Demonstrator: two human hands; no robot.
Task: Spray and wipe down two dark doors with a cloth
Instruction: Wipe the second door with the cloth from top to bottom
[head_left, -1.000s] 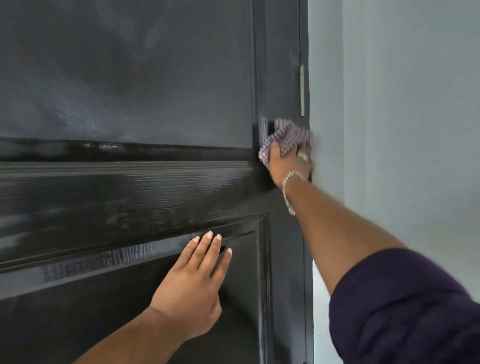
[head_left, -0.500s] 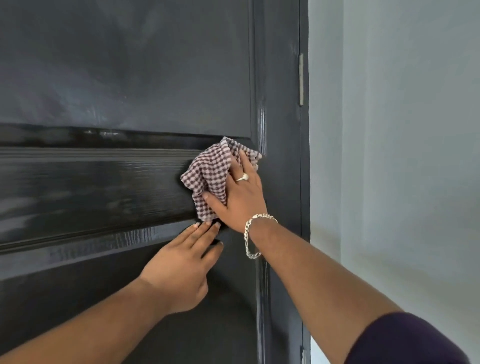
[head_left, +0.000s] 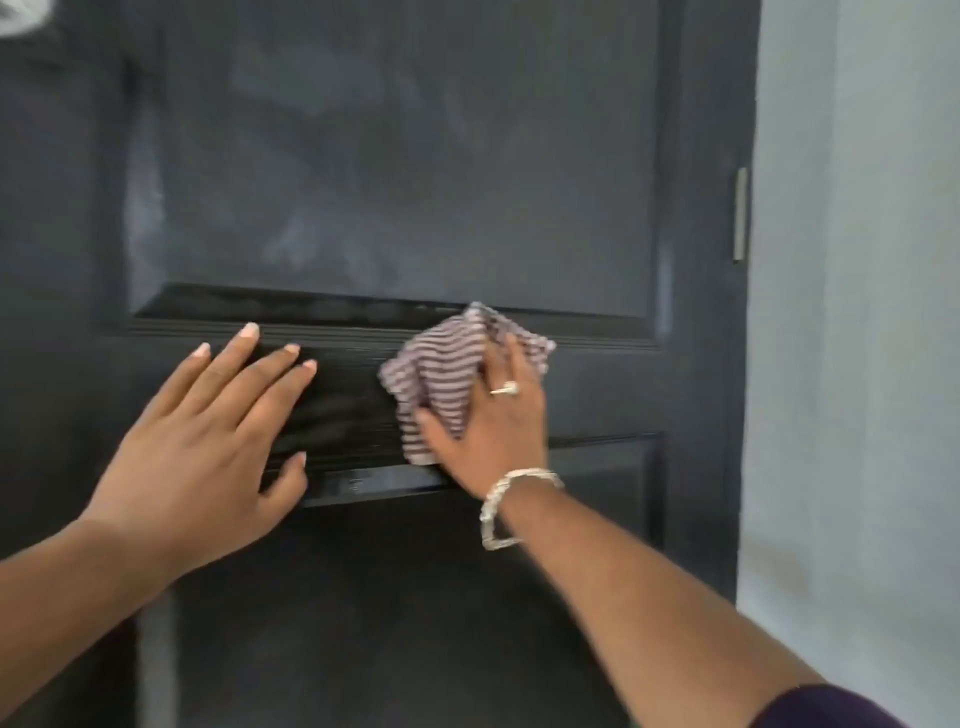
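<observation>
A dark panelled door (head_left: 395, 156) fills most of the view. My right hand (head_left: 493, 421) presses a crumpled purple-and-white checked cloth (head_left: 441, 374) against the door's middle rail, fingers spread over the cloth and thumb under its lower edge. My left hand (head_left: 208, 447) lies flat on the same rail to the left, fingers straight and spread, holding nothing. No spray bottle is in view. Only one door shows.
A metal hinge (head_left: 740, 213) sits on the door's right edge. A pale grey wall (head_left: 852, 312) runs along the right. Streaky smears show on the upper panel.
My right hand and the cloth have swept left from the hinge edge onto the middle rail. My left hand has moved up from the lower panel onto the rail, and the view has shifted left.
</observation>
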